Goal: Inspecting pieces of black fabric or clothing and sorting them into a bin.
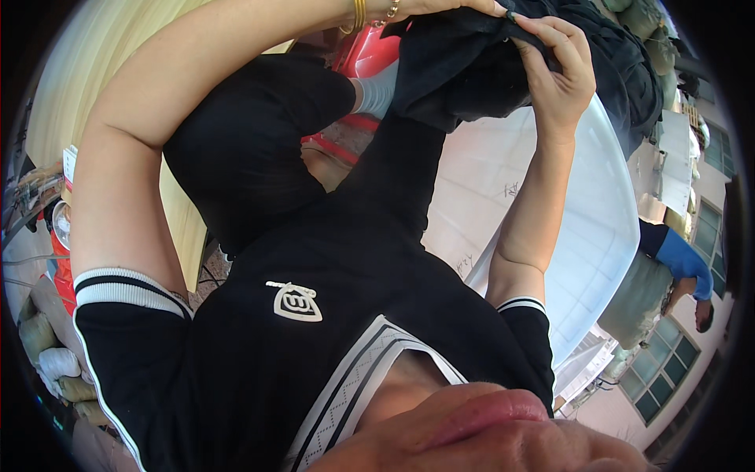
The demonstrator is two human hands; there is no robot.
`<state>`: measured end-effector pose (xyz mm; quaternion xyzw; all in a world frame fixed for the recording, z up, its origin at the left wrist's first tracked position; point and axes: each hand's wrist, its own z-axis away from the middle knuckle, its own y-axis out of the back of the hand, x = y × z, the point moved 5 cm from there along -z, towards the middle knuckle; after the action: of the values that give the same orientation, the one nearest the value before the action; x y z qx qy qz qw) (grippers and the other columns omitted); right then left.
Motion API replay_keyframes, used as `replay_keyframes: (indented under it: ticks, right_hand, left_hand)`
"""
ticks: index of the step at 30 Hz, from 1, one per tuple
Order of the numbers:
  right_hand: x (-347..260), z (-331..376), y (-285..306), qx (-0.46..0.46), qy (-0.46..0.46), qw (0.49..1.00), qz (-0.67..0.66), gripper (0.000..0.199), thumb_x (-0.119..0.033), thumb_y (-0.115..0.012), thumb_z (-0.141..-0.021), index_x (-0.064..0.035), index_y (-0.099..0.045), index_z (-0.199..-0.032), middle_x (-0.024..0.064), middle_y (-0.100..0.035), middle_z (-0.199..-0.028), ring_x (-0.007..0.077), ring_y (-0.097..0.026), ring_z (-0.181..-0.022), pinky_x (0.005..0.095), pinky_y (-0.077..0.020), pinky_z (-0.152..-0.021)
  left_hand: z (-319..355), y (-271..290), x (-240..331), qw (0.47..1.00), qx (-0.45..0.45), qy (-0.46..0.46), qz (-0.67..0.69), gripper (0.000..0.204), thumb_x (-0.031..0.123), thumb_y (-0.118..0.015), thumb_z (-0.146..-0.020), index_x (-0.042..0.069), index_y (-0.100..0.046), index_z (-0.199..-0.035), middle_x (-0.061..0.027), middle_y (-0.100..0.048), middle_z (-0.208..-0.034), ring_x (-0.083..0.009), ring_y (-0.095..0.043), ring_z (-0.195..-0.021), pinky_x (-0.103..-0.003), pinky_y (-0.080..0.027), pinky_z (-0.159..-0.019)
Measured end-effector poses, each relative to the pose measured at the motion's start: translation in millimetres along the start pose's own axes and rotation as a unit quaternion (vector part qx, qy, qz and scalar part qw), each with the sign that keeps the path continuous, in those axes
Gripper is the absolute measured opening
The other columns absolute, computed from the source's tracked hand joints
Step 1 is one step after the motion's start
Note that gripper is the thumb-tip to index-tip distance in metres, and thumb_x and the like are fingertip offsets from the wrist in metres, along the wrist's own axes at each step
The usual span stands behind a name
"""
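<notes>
A piece of black cloth (464, 67) hangs between my two hands at the top of the view, draped over my lap. My right hand (562, 71) pinches its edge between thumb and fingers. Beside it, my left hand (448, 6) is partly cut off by the upper rim; its fingertips press on the same edge, close to the right fingertips. A small dark spot shows where the fingertips meet, too small to make out. More black fabric (629, 86) lies heaped just beyond my right hand.
A large white plastic tub (602, 204) stands by my right arm. To my left is a pale wooden tabletop (82, 86). Something red (370, 49) is near my foot. Stuffed sacks (59, 362) lie at lower left. A person in a blue shirt (683, 258) bends over at far right.
</notes>
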<state>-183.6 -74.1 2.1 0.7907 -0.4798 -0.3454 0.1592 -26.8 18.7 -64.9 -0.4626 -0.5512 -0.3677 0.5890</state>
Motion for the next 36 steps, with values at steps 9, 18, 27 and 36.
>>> replay_keyframes:
  ticks: [9, 18, 27, 36]
  right_hand:
    - [12, 0, -4, -0.056, 0.035, 0.998, -0.023, 0.027, 0.000, -0.079, -0.083, -0.0007, -0.076, -0.110, 0.0064, -0.069, -0.096, 0.0132, -0.065, -0.080, 0.0233, -0.0494, -0.069]
    - [14, 7, -10, -0.088, -0.058, 0.994, -0.033, 0.027, 0.009, -0.075, -0.083, -0.0015, -0.077, -0.107, 0.0054, -0.069, -0.098, 0.0119, -0.064, -0.084, 0.0218, -0.0494, -0.072]
    - [13, 7, -13, -0.123, -0.076, 0.989, -0.006, 0.028, 0.006, -0.071, -0.090, -0.0044, -0.078, -0.115, 0.0031, -0.071, -0.105, 0.0093, -0.065, -0.092, 0.0193, -0.0501, -0.078]
    - [17, 13, -18, -0.055, -0.126, 0.990, -0.016, 0.016, -0.001, -0.078, -0.086, -0.0038, -0.078, -0.102, 0.0014, -0.074, -0.091, 0.0085, -0.066, -0.077, 0.0195, -0.0511, -0.068]
  left_hand:
    - [-7, 5, -11, 0.997, 0.021, 0.044, 0.053, 0.011, 0.009, -0.070, -0.095, 0.000, -0.077, -0.093, -0.0015, -0.073, -0.086, -0.0087, -0.063, -0.073, -0.022, -0.049, -0.068]
    - [-2, 7, -19, 0.999, 0.026, 0.026, 0.015, 0.010, 0.006, -0.071, -0.092, -0.002, -0.076, -0.095, -0.0032, -0.073, -0.087, -0.0093, -0.064, -0.077, -0.023, -0.051, -0.073]
    - [8, 6, -2, 0.995, 0.010, 0.006, -0.098, 0.022, 0.017, -0.080, -0.087, -0.002, -0.077, -0.097, -0.0016, -0.071, -0.086, -0.0090, -0.062, -0.077, -0.026, -0.050, -0.071]
    - [16, 6, 16, 0.964, 0.021, -0.076, -0.253, 0.033, 0.028, -0.082, -0.084, -0.002, -0.075, -0.099, -0.0050, -0.070, -0.080, -0.0086, -0.060, -0.075, -0.028, -0.050, -0.070]
